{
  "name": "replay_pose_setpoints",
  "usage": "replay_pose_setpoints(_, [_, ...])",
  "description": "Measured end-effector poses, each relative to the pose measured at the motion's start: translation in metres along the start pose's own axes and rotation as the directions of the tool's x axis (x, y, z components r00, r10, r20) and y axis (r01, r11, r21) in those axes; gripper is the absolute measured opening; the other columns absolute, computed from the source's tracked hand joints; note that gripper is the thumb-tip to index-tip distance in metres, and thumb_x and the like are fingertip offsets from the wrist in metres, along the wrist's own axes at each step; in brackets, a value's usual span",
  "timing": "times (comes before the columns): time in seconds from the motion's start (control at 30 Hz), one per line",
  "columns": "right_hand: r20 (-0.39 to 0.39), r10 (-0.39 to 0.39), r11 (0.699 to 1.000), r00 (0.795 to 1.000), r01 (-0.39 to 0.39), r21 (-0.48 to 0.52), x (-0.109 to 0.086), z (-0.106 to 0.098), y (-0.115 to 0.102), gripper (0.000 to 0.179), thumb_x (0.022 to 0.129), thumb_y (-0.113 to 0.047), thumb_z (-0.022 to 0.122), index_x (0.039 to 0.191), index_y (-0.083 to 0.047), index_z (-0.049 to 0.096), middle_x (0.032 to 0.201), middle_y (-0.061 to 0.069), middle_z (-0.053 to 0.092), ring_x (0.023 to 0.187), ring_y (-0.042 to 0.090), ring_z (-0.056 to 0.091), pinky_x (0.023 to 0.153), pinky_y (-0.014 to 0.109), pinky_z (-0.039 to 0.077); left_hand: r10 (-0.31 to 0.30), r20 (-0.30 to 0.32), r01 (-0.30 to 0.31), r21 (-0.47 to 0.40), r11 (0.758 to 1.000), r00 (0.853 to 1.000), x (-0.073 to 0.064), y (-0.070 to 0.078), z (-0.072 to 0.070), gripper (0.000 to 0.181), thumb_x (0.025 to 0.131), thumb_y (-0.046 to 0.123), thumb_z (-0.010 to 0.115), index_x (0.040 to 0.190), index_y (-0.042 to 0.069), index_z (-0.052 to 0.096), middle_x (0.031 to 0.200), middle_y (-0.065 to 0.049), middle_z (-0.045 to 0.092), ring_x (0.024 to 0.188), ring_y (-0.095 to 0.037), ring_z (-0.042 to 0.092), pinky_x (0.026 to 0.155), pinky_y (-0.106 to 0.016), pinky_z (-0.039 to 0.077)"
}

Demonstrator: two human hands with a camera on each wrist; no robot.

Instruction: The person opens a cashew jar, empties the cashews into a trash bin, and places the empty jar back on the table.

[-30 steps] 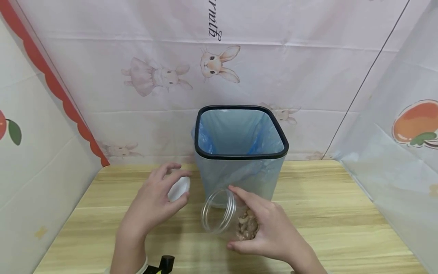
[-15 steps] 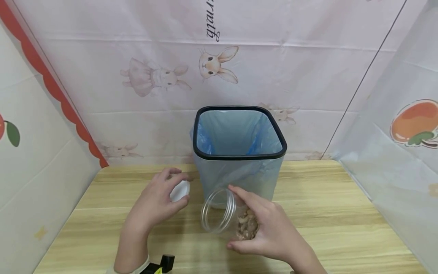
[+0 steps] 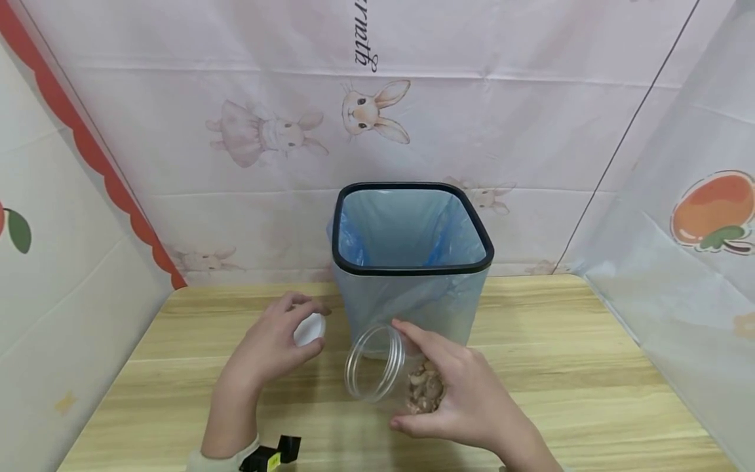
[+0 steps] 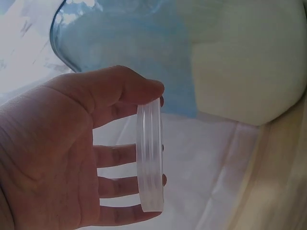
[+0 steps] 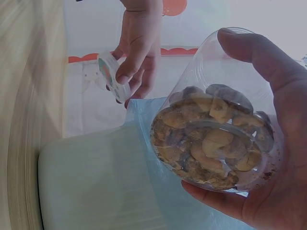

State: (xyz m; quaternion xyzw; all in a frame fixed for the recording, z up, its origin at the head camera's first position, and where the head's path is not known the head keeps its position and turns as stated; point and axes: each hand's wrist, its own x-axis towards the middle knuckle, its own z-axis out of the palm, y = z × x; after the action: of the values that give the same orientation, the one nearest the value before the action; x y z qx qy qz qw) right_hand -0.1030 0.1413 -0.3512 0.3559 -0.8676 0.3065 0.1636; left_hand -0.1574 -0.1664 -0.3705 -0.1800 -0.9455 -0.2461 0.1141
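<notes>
My left hand (image 3: 268, 347) holds a round white plastic lid (image 3: 309, 330) by its edge. In the left wrist view the thumb sits on one side of the lid's ribbed rim, fingers on the other. Red and green print shows on the lid's outer face in the right wrist view. A clear plastic jar (image 5: 211, 139) lies tilted in my right hand (image 3: 468, 393), its uncovered mouth facing left toward the lid. Brown, curved nut-like pieces (image 3: 426, 388) fill its bottom part. Thumb and fingers span the jar's sides. Lid and jar are apart.
Behind both hands stands a pale bin (image 3: 413, 298) with a black rim and a blue bag liner (image 3: 354, 242). It rests on a wood-grain table (image 3: 560, 367). Printed cloth walls (image 3: 265, 39) close off the back and both sides.
My left hand has drifted slightly toward the near side with the lid. The right hand and the jar stay almost where they were.
</notes>
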Motion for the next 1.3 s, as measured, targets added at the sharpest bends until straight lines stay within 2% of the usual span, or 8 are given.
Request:
replay_pose_setpoints(0.13, [0.002, 0.001, 1.0, 1.0, -0.001, -0.004, 0.0, 0.0, 0.0, 0.106, 0.062, -0.057, 0.089, 0.152, -0.026, 0.042, 0.138, -0.009, 0.059, 0.116, 0.012, 0.063, 0.088, 0.038, 0.057, -0.007, 0.028, 0.008, -0.022, 1.0, 1.0, 0.002, -0.007, 0.005, 0.033, 0.082, 0.025, 0.078, 0.113, 0.028, 0.068, 0.128, -0.007, 0.058, 0.113, -0.031, 0.055, 0.081, -0.048, 0.052])
replay_pose_setpoints(0.37, [0.012, -0.001, 1.0, 1.0, 0.001, -0.018, 0.0, 0.001, -0.001, 0.104, 0.065, -0.064, 0.084, 0.152, -0.026, 0.041, 0.138, -0.01, 0.058, 0.117, 0.011, 0.062, 0.088, 0.038, 0.056, -0.07, 0.089, 0.073, -0.03, 0.997, 0.994, 0.002, -0.016, 0.009, 0.036, 0.084, 0.026, 0.077, 0.118, 0.028, 0.068, 0.133, -0.009, 0.057, 0.115, -0.033, 0.055, 0.083, -0.049, 0.052])
replay_pose_setpoints(0.53, [0.005, -0.001, 1.0, 1.0, 0.001, -0.016, 0.0, 0.0, 0.0, 0.107, 0.062, -0.059, 0.088, 0.152, -0.026, 0.041, 0.138, -0.01, 0.058, 0.117, 0.011, 0.062, 0.088, 0.039, 0.056, -0.077, 0.112, 0.081, -0.031, 0.996, 0.991, 0.003, -0.022, 0.013, 0.036, 0.084, 0.026, 0.077, 0.119, 0.026, 0.069, 0.133, -0.01, 0.057, 0.116, -0.034, 0.055, 0.085, -0.051, 0.051])
replay_pose_setpoints(0.8, [-0.006, -0.004, 1.0, 1.0, 0.004, -0.016, -0.001, -0.001, 0.001, 0.107, 0.062, -0.059, 0.088, 0.152, -0.026, 0.041, 0.138, -0.01, 0.059, 0.117, 0.011, 0.062, 0.089, 0.038, 0.056, -0.099, 0.127, 0.106, -0.056, 0.993, 0.987, 0.003, -0.032, 0.016, 0.036, 0.085, 0.025, 0.077, 0.119, 0.025, 0.069, 0.131, -0.01, 0.058, 0.116, -0.034, 0.055, 0.09, -0.053, 0.05])
replay_pose_setpoints(1.3, [-0.004, -0.002, 1.0, 1.0, 0.002, -0.017, 0.0, -0.001, 0.001, 0.107, 0.062, -0.058, 0.089, 0.152, -0.025, 0.041, 0.137, -0.009, 0.059, 0.115, 0.012, 0.063, 0.088, 0.038, 0.056, -0.142, 0.144, 0.148, -0.036, 0.988, 0.979, 0.003, -0.043, 0.021, 0.036, 0.085, 0.024, 0.077, 0.12, 0.023, 0.069, 0.132, -0.013, 0.057, 0.115, -0.037, 0.054, 0.088, -0.054, 0.05])
